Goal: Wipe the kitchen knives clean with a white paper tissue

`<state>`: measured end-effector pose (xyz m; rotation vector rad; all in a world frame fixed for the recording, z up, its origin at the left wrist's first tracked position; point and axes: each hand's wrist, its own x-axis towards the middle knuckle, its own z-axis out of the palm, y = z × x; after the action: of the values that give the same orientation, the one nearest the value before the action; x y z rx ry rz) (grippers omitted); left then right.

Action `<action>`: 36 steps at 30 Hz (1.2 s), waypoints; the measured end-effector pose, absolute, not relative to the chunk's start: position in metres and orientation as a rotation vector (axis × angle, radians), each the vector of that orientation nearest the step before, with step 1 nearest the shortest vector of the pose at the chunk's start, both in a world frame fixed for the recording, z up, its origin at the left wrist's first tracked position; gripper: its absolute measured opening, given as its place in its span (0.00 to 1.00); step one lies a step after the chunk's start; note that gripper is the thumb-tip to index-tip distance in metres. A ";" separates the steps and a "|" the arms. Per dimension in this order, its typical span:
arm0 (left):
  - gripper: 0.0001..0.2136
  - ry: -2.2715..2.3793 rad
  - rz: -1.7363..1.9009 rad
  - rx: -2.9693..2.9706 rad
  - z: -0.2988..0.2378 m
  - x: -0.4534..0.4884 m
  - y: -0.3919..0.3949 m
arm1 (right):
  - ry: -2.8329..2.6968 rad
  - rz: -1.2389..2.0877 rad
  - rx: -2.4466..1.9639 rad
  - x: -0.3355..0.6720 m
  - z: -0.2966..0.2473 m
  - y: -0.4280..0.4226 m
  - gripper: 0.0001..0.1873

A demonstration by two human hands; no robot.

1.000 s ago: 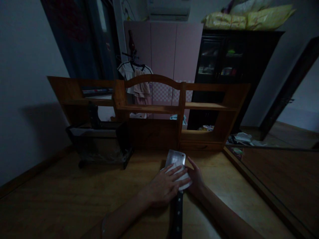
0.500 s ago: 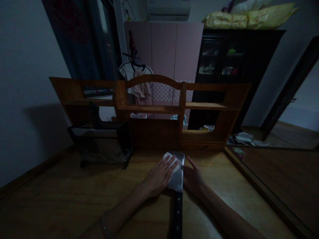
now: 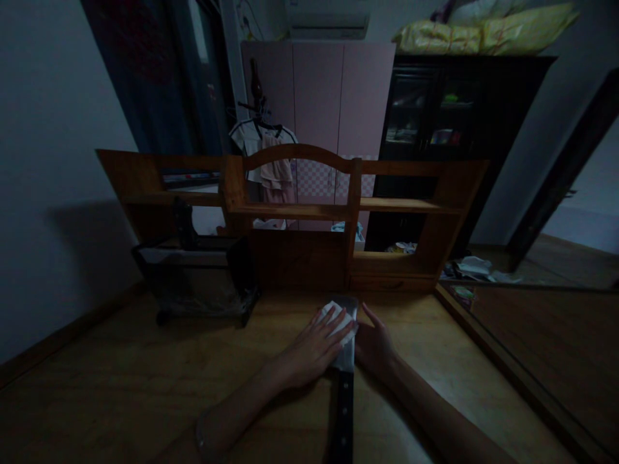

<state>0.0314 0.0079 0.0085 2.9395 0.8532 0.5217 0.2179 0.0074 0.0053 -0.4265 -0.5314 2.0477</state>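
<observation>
A cleaver (image 3: 346,361) with a wide metal blade and a black riveted handle (image 3: 345,412) points away from me over the wooden table. My left hand (image 3: 316,345) lies across the blade from the left, its fingers pressing a folded white tissue (image 3: 342,325) against the metal. At the blade's right edge is my right hand (image 3: 376,345), thumb raised and fingers curled against the edge; part of those fingers is hidden. Much of the blade's left side is covered by my left hand and the tissue.
A wooden shelf unit (image 3: 293,209) stands along the table's far edge. At the left is a black-framed knife rack (image 3: 198,277) with a dark handle sticking up. A raised wooden rim (image 3: 488,348) borders the table's right side. Wardrobes (image 3: 316,96) stand behind.
My left hand has slid the tissue a little to the right across the blade, towards its right edge. My right hand and the cleaver's handle have stayed nearly in place.
</observation>
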 end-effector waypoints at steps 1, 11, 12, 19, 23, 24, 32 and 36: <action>0.23 0.840 0.522 2.943 0.009 0.033 0.006 | -0.535 2.038 -0.438 0.218 0.005 0.007 0.23; 0.23 0.796 0.656 2.892 0.024 0.034 0.000 | -0.535 1.994 -0.488 0.218 0.006 0.006 0.23; 0.23 0.801 0.716 2.883 0.026 0.033 0.001 | -0.523 1.986 -0.486 0.217 0.007 0.005 0.23; 0.13 0.769 1.169 2.773 0.018 0.029 0.007 | -0.496 1.995 -0.520 0.214 0.013 0.004 0.24; 0.15 0.665 0.894 2.827 0.023 0.030 0.002 | -0.514 1.997 -0.545 0.216 0.007 0.006 0.25; 0.15 0.642 0.812 2.843 0.026 0.031 0.000 | -0.516 1.985 -0.541 0.216 0.006 0.007 0.24; 0.21 0.653 0.540 2.946 0.032 0.036 -0.006 | -0.522 1.990 -0.456 0.217 0.007 0.006 0.28; 0.22 0.762 0.581 2.935 0.026 0.038 -0.004 | -0.511 1.970 -0.397 0.215 0.009 0.007 0.27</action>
<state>0.0379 -0.0040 0.0261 2.9349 0.7618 0.5805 0.2152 0.0067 0.0088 -0.3972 -0.5114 1.9703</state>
